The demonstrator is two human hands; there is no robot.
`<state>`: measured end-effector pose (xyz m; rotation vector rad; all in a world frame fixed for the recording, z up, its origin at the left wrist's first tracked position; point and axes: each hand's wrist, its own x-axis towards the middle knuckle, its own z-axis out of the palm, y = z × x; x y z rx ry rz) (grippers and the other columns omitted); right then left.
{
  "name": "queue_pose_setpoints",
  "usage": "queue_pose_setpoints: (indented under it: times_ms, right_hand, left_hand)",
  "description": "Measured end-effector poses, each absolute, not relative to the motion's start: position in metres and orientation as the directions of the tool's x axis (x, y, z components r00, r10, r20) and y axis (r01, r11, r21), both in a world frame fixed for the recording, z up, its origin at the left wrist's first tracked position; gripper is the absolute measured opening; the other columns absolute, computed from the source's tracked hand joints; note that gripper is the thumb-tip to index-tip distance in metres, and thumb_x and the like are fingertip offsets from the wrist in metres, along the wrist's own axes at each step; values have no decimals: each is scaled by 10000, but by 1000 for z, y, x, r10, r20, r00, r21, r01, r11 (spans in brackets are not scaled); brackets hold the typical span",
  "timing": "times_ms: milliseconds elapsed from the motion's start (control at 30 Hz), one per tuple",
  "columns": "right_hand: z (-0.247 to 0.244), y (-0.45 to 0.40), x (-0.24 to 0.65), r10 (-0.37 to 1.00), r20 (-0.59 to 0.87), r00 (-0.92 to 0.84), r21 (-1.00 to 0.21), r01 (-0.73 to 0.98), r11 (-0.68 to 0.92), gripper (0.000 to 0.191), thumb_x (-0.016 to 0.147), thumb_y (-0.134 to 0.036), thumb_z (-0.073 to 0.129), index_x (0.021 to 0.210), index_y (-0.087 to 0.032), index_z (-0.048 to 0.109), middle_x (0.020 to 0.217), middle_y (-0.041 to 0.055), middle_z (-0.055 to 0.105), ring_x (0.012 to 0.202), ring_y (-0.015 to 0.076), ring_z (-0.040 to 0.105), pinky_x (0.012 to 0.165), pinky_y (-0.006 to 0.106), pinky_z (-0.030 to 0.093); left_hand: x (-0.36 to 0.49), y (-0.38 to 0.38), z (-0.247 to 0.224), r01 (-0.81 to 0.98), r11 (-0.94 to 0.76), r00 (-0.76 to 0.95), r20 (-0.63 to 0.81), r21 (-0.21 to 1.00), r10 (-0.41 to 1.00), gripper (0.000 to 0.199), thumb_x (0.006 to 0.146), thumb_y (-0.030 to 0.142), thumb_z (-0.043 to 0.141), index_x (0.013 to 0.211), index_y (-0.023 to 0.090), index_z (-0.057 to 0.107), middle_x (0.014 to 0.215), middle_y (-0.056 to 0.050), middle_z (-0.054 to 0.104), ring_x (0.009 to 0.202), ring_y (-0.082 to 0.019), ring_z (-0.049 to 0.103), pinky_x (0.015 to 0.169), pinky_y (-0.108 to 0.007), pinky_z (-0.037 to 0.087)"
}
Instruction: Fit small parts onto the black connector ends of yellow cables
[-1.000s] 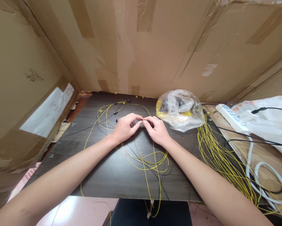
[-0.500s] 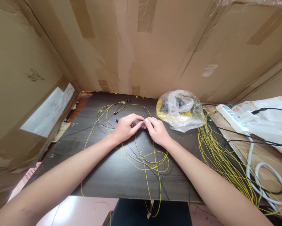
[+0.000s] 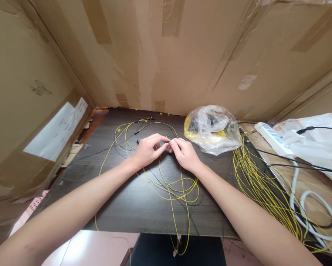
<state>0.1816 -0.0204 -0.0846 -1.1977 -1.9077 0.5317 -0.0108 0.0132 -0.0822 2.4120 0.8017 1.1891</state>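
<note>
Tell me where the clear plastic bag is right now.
In the head view, the clear plastic bag lies right of the right hand, against the cardboard wall.

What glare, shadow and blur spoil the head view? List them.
Head view: white glare on the floor, lower left; softer sheen on the dark tabletop; thin shadows beside the loose yellow wires; the tiny piece between the left hand and right hand too small and soft to make out.

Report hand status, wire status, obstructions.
Left hand and right hand pinched together at fingertips, small yellow piece between. Loose yellow wires looped beneath, overhanging table's near edge. Clear plastic bag close beyond right hand.
</note>
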Motion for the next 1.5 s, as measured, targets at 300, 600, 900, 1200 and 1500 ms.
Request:
queue_pose_setpoints:
  times_ms: [300, 600, 900, 1200, 1500]
  right_hand:
    - [-86, -20, 181, 884, 406, -233, -721, 513, 466, 464, 1085, -484, 347, 777, -233, 586, 735, 38, 677, 765, 211, 619, 781, 351, 453]
    - [-84, -21, 180, 888, 402, -224, -753, 470, 460, 448, 1078, -468, 356, 766, -229, 570, 732, 37, 663, 753, 203, 632, 770, 341, 457]
    - [-81, -24, 179, 871, 467, -153, -733, 483, 478, 230, 1019, -346, 461, 864, -213, 567, 818, 30, 629, 752, 185, 580, 712, 304, 429]
    - [-82, -23, 178, 873, 449, -191, -738, 472, 483, 270, 1040, -355, 409, 847, -219, 541, 802, 31, 616, 748, 188, 575, 733, 314, 430]
    - [-75, -31, 173, 851, 480, -215, -685, 514, 516, 234, 1026, -404, 477, 926, -213, 566, 879, 45, 626, 813, 202, 578, 759, 336, 435]
  left_hand:
    - [-11, 12, -81, 335, -835, 497, 671, 437, 551, 121, 984, 177, 637, 1064, 165, 727, 938, -27, 748, 652, -93, 637, 626, -204, 503]
    - [-10, 13, -84, 332, -859, 468, 723, 389, 508, 123, 996, 203, 639, 1051, 170, 745, 935, -29, 770, 635, -91, 642, 607, -204, 495]
    - [-9, 13, -83, 353, -792, 427, 668, 498, 610, 130, 986, 259, 666, 1026, 180, 760, 860, -11, 751, 558, -86, 601, 593, -214, 487]
    - [-10, 11, -83, 363, -847, 465, 712, 388, 525, 118, 999, 222, 639, 1037, 162, 733, 911, -22, 756, 583, -85, 618, 607, -217, 498]
    - [-7, 9, -78, 282, -744, 285, 687, 606, 668, 116, 942, 227, 689, 1025, 181, 755, 939, -30, 785, 541, -78, 624, 579, -208, 534]
